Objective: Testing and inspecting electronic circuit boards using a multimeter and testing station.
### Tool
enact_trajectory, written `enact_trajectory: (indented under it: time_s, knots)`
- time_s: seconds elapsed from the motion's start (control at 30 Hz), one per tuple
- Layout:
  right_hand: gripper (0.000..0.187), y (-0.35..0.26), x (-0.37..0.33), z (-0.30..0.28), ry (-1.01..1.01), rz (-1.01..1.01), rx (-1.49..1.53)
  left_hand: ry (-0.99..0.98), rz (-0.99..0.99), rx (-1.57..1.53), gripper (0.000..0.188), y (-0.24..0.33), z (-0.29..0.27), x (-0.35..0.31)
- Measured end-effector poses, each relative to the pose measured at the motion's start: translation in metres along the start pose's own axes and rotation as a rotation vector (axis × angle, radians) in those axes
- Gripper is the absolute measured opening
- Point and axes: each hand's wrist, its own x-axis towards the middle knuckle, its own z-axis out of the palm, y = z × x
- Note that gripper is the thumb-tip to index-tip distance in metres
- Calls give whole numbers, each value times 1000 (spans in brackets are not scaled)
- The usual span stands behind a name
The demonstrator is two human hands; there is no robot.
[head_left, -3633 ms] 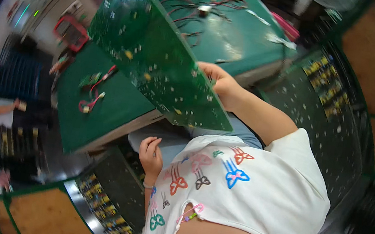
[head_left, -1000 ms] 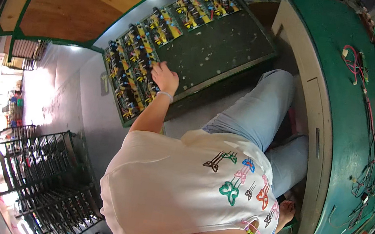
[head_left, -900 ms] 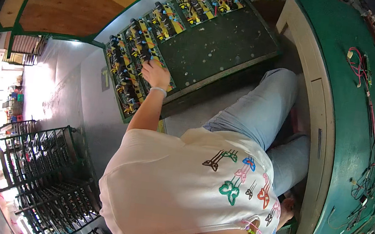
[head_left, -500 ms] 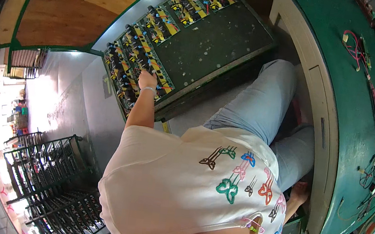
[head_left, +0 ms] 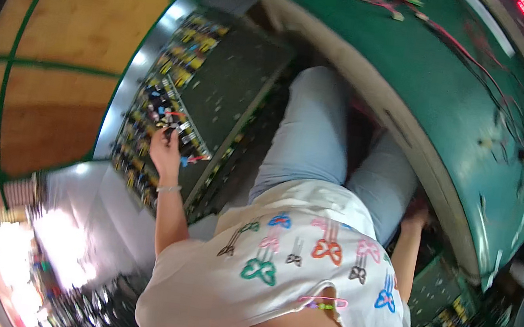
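My left hand (head_left: 166,145) is stretched out to my left and closes on the near edge of a dark green circuit board (head_left: 228,90). That board lies on top of a stack of similar boards (head_left: 138,147) and its near edge is tilted up a little. Rows of yellow and blue parts line the boards' left edge. My right hand (head_left: 415,215) hangs beside my right thigh, under the rim of the green workbench (head_left: 481,106). Its fingers are blurred and partly hidden.
Red and black wires (head_left: 426,20) lie loose on the workbench to my right. A bin with more boards (head_left: 442,306) stands low at my right side. A wooden floor with green lines (head_left: 60,38) lies beyond the stack, and dark wire racks (head_left: 91,306) stand behind my left.
My left hand has slid from the middle of the stack toward its near corner and now grips the top board's edge, which has risen slightly. The view has swung toward the bench.
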Motion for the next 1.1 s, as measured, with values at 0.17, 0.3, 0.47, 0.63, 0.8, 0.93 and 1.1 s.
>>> enact_trajectory:
  time_s: [0.17,0.3,0.47,0.63,0.8,0.93,1.1]
  knots:
    - [23,8,-75,45,42,-494,-461,-218,278,-228,29,156,41,51]
    - [23,19,-124,61,-36,-900,-909,-328,863,-216,35,289,72,60]
    - [14,19,-142,66,10,-1198,-1060,-521,1466,-269,38,429,127,40]
    - [13,17,-137,60,32,-1199,-1009,-636,1639,-199,38,505,177,13]
    - [12,19,-133,60,39,-1171,-969,-646,1682,-249,36,534,195,3]
    - [11,17,-128,62,32,-1155,-962,-671,1745,-273,34,552,205,-15]
    - [11,17,-128,59,2,-1105,-939,-668,1771,-297,37,569,211,-34]
